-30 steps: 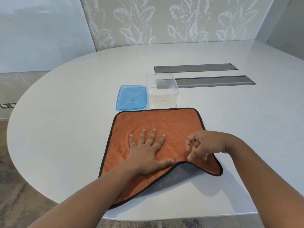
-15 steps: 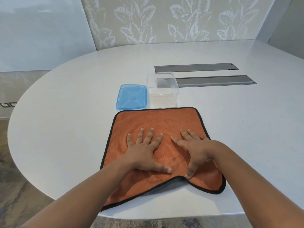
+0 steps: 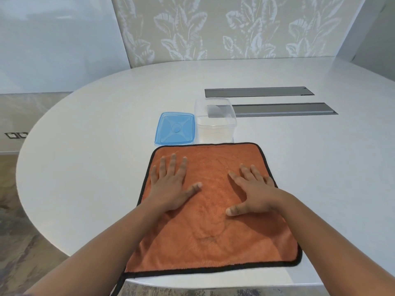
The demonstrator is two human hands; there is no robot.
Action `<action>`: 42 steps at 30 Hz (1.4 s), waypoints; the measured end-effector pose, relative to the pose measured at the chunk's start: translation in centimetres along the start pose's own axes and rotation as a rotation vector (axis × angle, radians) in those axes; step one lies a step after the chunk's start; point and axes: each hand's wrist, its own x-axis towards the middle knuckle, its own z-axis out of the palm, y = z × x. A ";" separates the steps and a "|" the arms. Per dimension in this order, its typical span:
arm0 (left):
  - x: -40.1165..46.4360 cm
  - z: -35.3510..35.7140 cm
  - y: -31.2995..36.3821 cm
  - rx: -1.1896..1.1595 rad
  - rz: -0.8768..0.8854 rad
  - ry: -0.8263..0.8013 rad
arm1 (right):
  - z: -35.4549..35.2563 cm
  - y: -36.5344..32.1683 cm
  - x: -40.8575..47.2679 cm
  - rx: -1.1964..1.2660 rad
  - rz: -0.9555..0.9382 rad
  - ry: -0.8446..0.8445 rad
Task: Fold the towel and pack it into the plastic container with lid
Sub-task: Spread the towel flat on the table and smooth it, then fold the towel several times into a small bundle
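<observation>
An orange towel [image 3: 213,236] with a black hem lies spread flat at the near edge of the white table [image 3: 96,146]. My left hand [image 3: 171,184] rests palm down on the towel's left part, fingers spread. My right hand [image 3: 252,191] lies flat on its right part, fingers apart too. Neither hand holds anything. Just beyond the towel's far edge stands the clear plastic container [image 3: 215,120], with nothing inside. Its blue lid [image 3: 175,128] lies flat on the table to the container's left.
Two grey recessed slots [image 3: 258,92] [image 3: 284,109] run across the table behind the container. The towel's near left corner hangs slightly over the table's front edge. A leaf-patterned wall panel [image 3: 224,28] stands behind the table.
The folded-up near right corner of the towel has been laid flat. My right hand went from a pinch to flat on the cloth, and both hands slid apart over the towel.
</observation>
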 end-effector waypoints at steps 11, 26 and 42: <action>3.2 0.2 -2.3 -0.006 -0.073 0.029 | -0.4 1.1 4.0 -0.001 0.056 0.180; 8.0 -3.6 -4.2 -0.066 -0.216 0.165 | -6.0 3.7 9.1 0.177 0.167 0.407; 9.5 -5.6 -5.2 -0.223 -0.321 0.043 | -7.5 4.2 9.1 0.238 0.282 0.508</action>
